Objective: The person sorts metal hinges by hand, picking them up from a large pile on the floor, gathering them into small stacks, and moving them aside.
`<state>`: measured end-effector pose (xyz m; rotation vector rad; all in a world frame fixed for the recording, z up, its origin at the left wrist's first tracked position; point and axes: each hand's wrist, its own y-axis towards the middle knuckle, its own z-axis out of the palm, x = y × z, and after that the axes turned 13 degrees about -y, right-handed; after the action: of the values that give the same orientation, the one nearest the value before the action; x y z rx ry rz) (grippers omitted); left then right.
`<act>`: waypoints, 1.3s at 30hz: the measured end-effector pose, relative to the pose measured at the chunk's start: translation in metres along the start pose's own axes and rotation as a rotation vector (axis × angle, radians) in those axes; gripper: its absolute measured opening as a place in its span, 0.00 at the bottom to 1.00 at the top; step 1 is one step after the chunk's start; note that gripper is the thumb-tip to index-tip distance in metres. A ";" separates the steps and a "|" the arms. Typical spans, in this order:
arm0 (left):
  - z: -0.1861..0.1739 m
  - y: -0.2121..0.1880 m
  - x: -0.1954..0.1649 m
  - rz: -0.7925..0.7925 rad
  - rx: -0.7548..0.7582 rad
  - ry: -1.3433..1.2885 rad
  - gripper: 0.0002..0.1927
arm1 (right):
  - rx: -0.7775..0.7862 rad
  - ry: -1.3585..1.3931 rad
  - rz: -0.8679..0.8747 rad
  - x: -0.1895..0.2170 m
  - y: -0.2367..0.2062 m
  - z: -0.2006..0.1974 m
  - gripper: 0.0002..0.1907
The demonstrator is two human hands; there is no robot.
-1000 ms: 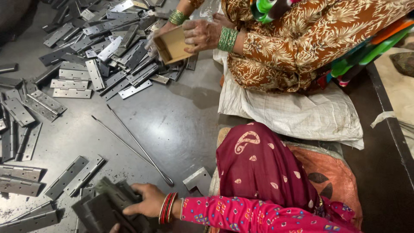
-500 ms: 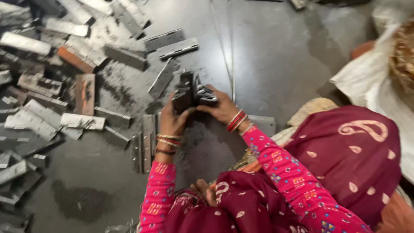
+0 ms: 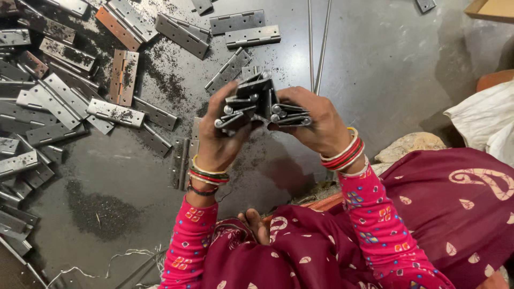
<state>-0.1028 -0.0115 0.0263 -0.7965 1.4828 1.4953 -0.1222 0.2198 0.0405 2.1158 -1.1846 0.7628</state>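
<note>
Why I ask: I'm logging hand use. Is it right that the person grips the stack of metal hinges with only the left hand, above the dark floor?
Not quite. The head view shows both the left hand and the right hand gripping the stack of metal hinges, above the dark floor.

Your left hand (image 3: pixel 217 142) no longer reaches down to the floor at the bottom of the view as it does a second ago, when it grips a dark bundle alone; now it is lifted in front of you. Your right hand (image 3: pixel 316 126), out of sight back then, now closes on the other side of the same stack of hinges (image 3: pixel 259 104), so both hands clamp it between them. Half a second ago the stack sits lower and smaller in view; now it is raised closer, pin ends facing you. The other person with the small box has dropped out of view as your head turns.
</note>
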 end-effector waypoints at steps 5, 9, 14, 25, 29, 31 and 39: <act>-0.011 -0.013 0.053 -0.098 0.183 0.310 0.41 | 0.050 0.064 0.022 -0.038 0.004 0.042 0.41; -0.018 -0.037 0.085 -0.281 0.083 0.342 0.35 | 0.027 -0.099 0.023 -0.066 -0.004 0.066 0.36; -0.017 -0.025 0.067 -0.242 0.054 0.377 0.34 | -0.047 0.112 0.026 -0.043 0.002 0.057 0.29; -0.018 0.010 0.012 0.130 0.150 0.575 0.51 | -0.014 -0.017 -0.016 -0.027 0.010 0.035 0.34; -0.026 -0.012 0.048 -0.244 0.152 0.317 0.40 | -0.063 -0.113 -0.052 -0.068 0.012 0.079 0.31; -0.029 -0.019 0.058 -0.205 0.141 0.399 0.34 | -0.068 -0.092 0.003 -0.073 0.007 0.091 0.26; -0.020 0.000 -0.001 -0.192 0.104 0.612 0.29 | -0.059 0.154 -0.002 -0.024 0.009 0.045 0.20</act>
<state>-0.1046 -0.0318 0.0255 -1.3712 1.8384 1.0630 -0.1324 0.1962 -0.0047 1.9721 -1.1093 0.8631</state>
